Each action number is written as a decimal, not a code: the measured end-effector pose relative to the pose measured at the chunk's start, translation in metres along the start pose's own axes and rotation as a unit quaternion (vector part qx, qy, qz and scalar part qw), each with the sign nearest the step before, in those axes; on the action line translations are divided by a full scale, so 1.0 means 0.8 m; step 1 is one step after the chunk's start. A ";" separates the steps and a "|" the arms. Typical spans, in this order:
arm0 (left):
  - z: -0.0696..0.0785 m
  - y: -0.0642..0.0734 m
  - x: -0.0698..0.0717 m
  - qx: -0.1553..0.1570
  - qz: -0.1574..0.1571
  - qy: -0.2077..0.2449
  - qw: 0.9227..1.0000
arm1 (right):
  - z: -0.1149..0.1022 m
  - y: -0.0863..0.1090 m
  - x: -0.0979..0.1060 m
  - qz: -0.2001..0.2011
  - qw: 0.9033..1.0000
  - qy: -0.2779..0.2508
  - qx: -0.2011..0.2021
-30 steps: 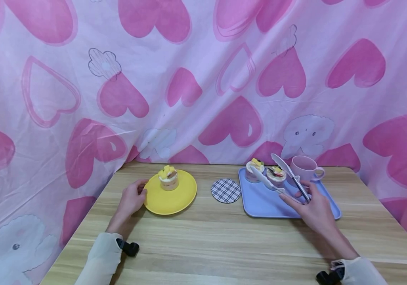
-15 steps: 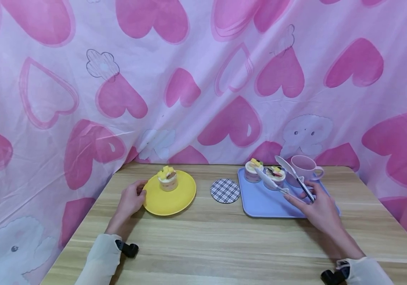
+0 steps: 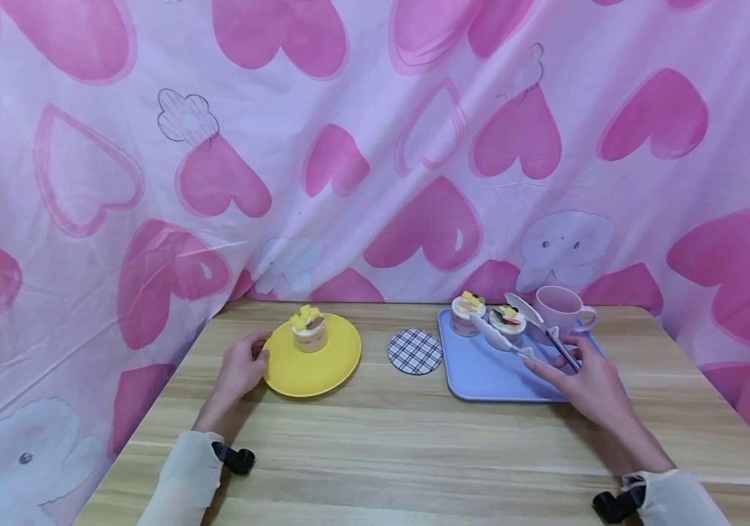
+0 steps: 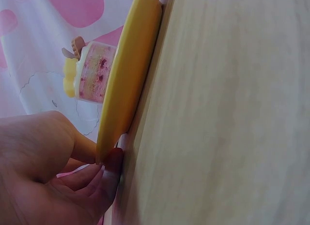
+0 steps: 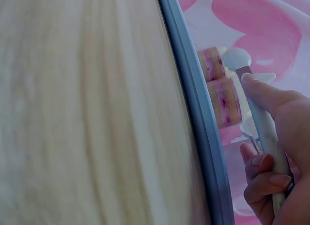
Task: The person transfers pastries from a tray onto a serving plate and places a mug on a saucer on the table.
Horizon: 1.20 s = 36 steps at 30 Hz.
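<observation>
My left hand (image 3: pixel 243 361) pinches the left rim of a yellow plate (image 3: pixel 322 376), fingertips (image 4: pixel 114 159) under its edge in the left wrist view. A small dessert cup (image 3: pixel 310 340) topped with yellow cubes stands on that plate. My right hand (image 3: pixel 588 380) grips tongs (image 3: pixel 496 334) over a blue tray (image 3: pixel 480 380). The tongs' pale arms are spread, their heads on either side of a fruit-topped dessert cup (image 3: pixel 507 321) on the tray. A second dessert cup (image 3: pixel 464 323) stands at the tray's back left corner.
A pink mug (image 3: pixel 555 307) stands at the back right of the tray. Between plate and tray lies a round plaid coaster (image 3: pixel 415 352). Behind the wooden table (image 3: pixel 375 460) hangs a pink heart-patterned cloth (image 3: pixel 348 95).
My right hand and the tongs have shifted slightly right and lower, the tongs' heads dropping a little towards the cup. My left hand stays on the plate's rim.
</observation>
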<state>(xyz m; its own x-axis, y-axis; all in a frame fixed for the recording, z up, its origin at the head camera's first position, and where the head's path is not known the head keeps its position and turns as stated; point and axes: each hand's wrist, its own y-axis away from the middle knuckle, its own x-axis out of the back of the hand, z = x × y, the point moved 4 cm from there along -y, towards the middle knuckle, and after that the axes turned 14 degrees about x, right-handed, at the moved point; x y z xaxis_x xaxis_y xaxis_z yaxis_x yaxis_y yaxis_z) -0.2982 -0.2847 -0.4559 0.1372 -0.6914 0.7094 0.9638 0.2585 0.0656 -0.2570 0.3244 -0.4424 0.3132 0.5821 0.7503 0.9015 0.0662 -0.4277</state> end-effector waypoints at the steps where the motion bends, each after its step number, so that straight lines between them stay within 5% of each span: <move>1: 0.000 0.000 0.000 0.000 0.000 0.000 1.000 | 0.001 0.000 0.000 -0.002 1.000 0.000 0.000; 17: -0.003 -0.005 -0.001 0.012 -0.011 -0.009 1.000 | 0.020 0.000 0.004 -0.085 0.996 0.004 -0.011; 36: -0.003 -0.004 -0.002 0.014 -0.013 -0.005 1.000 | 0.031 0.001 0.001 -0.125 0.992 0.006 -0.009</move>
<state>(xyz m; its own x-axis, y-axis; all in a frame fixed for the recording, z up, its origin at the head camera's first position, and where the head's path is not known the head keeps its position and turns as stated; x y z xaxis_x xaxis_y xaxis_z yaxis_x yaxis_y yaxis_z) -0.3010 -0.2859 -0.4588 0.1091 -0.6917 0.7139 0.9603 0.2590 0.1041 -0.2636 0.3449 -0.4546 0.0834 0.5390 0.8382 0.9566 0.1924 -0.2189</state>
